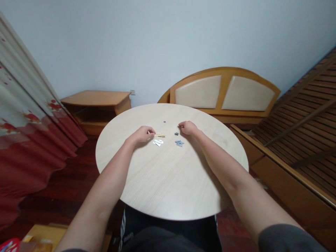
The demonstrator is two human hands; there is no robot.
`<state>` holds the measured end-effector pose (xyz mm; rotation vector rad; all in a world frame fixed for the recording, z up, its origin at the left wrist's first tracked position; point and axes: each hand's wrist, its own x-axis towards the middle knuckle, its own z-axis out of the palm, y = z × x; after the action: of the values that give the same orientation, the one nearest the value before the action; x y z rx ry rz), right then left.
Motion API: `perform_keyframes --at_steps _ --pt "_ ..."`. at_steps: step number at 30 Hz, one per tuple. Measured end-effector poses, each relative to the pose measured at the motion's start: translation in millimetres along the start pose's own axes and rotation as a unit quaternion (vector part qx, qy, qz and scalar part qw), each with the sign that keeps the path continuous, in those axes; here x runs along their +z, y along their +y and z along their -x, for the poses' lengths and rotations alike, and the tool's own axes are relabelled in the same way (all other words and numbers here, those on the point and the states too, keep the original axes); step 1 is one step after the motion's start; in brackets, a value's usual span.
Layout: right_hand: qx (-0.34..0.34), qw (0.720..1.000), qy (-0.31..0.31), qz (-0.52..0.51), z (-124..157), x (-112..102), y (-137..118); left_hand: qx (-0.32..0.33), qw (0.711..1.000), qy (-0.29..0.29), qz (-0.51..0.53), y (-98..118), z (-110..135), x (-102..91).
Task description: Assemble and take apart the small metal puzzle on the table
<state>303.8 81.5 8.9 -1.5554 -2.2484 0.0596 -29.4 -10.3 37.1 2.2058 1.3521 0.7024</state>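
Observation:
My left hand (144, 134) is at the left edge of a small pile of tan pieces (160, 135), its thumb and fingers curled together at the pile's end. Whether a piece is between those fingertips is too small to tell. Across from it, my right hand (187, 127) hovers low over the table with its fingers pinched; what they hold, if anything, cannot be made out. Just below its fingertips lies a little dark grey cluster (176, 133). Nearer to me are white flat pieces (158, 142) and blue-grey flat pieces (179, 143).
A tiny dark piece (164, 121) lies farther back on the round pale table (168, 182). Behind stand a wooden cabinet (97, 98) and a padded headboard (223, 92). A curtain (28, 115) hangs at left; a slatted wooden frame (304, 112) leans at right.

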Motion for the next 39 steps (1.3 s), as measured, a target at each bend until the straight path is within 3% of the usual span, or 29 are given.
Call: perform_keyframes --at_steps 3,7,15,19,22,24,27,31,34,39 --pt "0.107 0.994 -0.008 0.035 24 -12 32 -0.007 1.000 -0.001 -0.011 0 -2 1.4" --pt "0.164 0.986 0.018 0.022 47 -19 50 -0.008 1.000 0.000 -0.019 1 -3 4.3" --pt "0.222 0.972 -0.064 0.053 49 -29 30 0.000 0.999 0.041 -0.028 7 -3 12.0" --pt "0.219 0.974 -0.036 0.050 54 -31 21 -0.006 0.998 0.063 -0.027 8 -4 14.9" --pt "0.172 0.984 0.033 0.005 55 -29 11 -0.007 0.997 0.075 -0.027 11 -4 17.2" --pt "0.084 0.994 0.052 -0.055 55 -27 -2 -0.002 0.996 0.083 -0.024 15 -3 19.0" --pt "-0.071 0.988 0.026 -0.137 55 -23 -30 0.025 0.995 0.091 -0.026 25 -1 21.9" --pt "-0.186 0.963 0.008 -0.196 60 -17 -72 0.088 0.993 0.073 -0.042 42 2 26.0" --pt "-0.210 0.956 0.023 -0.204 64 -14 -87 0.102 0.992 0.052 -0.048 48 3 29.3" --pt "-0.184 0.967 0.024 -0.174 67 -13 -85 0.094 0.993 0.044 -0.049 48 1 33.3"
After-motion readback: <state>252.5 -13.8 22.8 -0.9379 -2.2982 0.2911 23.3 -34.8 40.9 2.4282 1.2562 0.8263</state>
